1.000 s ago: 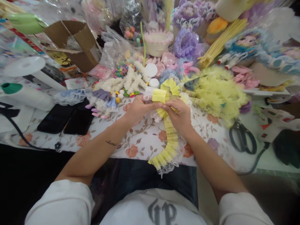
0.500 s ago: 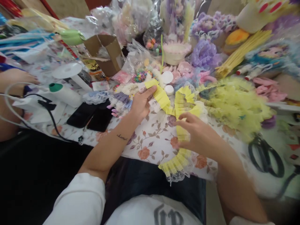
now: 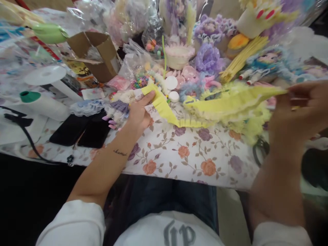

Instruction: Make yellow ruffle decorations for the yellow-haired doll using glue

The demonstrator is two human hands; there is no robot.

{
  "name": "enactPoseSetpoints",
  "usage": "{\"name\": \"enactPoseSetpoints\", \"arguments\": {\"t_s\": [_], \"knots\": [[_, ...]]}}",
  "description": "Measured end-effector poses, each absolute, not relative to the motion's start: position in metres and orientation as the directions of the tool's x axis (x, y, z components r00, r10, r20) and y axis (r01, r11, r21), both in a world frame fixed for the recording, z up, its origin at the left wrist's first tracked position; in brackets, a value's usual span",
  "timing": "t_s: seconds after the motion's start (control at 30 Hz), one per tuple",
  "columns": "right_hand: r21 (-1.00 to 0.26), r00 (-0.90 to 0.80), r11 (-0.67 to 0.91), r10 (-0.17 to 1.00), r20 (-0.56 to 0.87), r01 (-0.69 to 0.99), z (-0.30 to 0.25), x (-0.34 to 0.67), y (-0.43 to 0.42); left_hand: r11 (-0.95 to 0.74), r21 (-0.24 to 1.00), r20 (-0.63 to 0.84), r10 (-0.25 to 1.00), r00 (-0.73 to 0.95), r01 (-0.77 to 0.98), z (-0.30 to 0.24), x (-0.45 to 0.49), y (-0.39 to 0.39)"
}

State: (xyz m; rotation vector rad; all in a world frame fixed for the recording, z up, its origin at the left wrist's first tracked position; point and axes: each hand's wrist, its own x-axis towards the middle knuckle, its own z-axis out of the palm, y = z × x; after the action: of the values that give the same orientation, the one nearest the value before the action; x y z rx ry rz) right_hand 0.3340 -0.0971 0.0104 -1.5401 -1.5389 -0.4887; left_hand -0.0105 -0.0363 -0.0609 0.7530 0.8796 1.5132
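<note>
A long strip of pleated yellow ribbon with white lace edging [image 3: 205,109] is stretched across the flowered tablecloth [image 3: 179,153]. My left hand [image 3: 138,112] pinches its left end, thumb on top, beside a small white doll [image 3: 118,106]. My right hand [image 3: 302,109] is raised at the far right, fingers closed on the strip's other end; it is blurred. The strip sags in the middle and rests on the cloth.
A fluffy yellow tulle heap [image 3: 243,112] lies behind the strip. Black scissors [image 3: 258,150] sit partly behind my right arm. Two dark phones [image 3: 82,131] and a white bottle with green cap [image 3: 41,102] lie at left. Bags, purple ruffles, a cardboard box [image 3: 94,54] crowd the back.
The hands were together working the strip, which hung off the table edge. My right hand has swept right and up, pulling the strip out full length; my left hand shifted slightly left.
</note>
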Motion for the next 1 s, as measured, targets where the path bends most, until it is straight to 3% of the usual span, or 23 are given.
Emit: {"name": "enactPoseSetpoints", "arguments": {"t_s": [0.03, 0.07, 0.13, 0.17, 0.23, 0.4, 0.5, 0.57, 0.67, 0.73, 0.83, 0.93, 1.0], "knots": [[-0.237, 0.152, 0.09, 0.543, 0.826, 0.967, 0.01, 0.336, -0.092, -0.035, 0.849, -0.03, 0.993, -0.114, -0.527, -0.06, -0.008, -0.039], [-0.16, 0.099, 0.058, 0.567, 0.818, 0.985, 0.006, 0.335, -0.088, -0.017, 0.829, -0.055, 0.992, -0.112, -0.56, -0.06, -0.006, -0.043], [-0.056, -0.088, 0.156, 0.779, 0.621, 0.986, -0.007, 0.327, -0.084, 0.017, 0.807, -0.097, 0.99, -0.104, -0.59, -0.059, 0.001, -0.053], [-0.064, -0.195, 0.256, 0.857, 0.478, 0.965, -0.013, 0.32, -0.084, 0.044, 0.806, -0.117, 0.989, -0.085, -0.59, -0.058, 0.004, -0.058], [-0.126, -0.305, 0.379, 0.869, 0.389, 0.917, -0.02, 0.306, -0.091, 0.106, 0.81, -0.15, 0.988, -0.028, -0.577, -0.057, 0.011, -0.069], [-0.092, -0.318, 0.474, 0.709, 0.63, 0.876, 0.0, 0.27, -0.126, 0.172, 0.818, -0.151, 0.985, 0.085, -0.549, -0.054, 0.019, -0.087], [-0.235, -0.251, 0.592, 0.622, 0.742, 0.771, 0.004, 0.243, -0.139, 0.166, 0.836, -0.137, 0.986, 0.093, -0.523, -0.051, 0.02, -0.092], [-0.446, -0.185, 0.635, 0.681, 0.708, 0.631, -0.008, 0.221, -0.138, 0.137, 0.856, -0.109, 0.99, 0.086, -0.498, -0.051, 0.021, -0.094], [-0.799, -0.141, 0.455, 0.889, 0.436, 0.394, -0.039, 0.19, -0.127, 0.06, 0.885, -0.033, 0.997, 0.065, -0.462, -0.052, 0.021, -0.095], [-0.924, -0.218, 0.277, 0.95, 0.222, 0.265, -0.055, 0.176, -0.118, 0.035, 0.893, -0.007, 0.998, 0.066, -0.449, -0.052, 0.021, -0.094], [-0.955, -0.338, 0.192, 0.935, 0.108, 0.226, -0.058, 0.177, -0.108, 0.063, 0.879, -0.012, 0.994, 0.108, -0.473, -0.052, 0.019, -0.092], [-0.846, -0.392, 0.32, 0.908, 0.146, 0.426, -0.041, 0.203, -0.101, 0.16, 0.841, -0.052, 0.975, 0.218, -0.516, -0.051, 0.015, -0.088], [-0.728, -0.456, 0.374, 0.885, 0.094, 0.575, -0.027, 0.226, -0.095, 0.221, 0.814, -0.085, 0.96, 0.266, -0.538, -0.051, 0.012, -0.085]]}}
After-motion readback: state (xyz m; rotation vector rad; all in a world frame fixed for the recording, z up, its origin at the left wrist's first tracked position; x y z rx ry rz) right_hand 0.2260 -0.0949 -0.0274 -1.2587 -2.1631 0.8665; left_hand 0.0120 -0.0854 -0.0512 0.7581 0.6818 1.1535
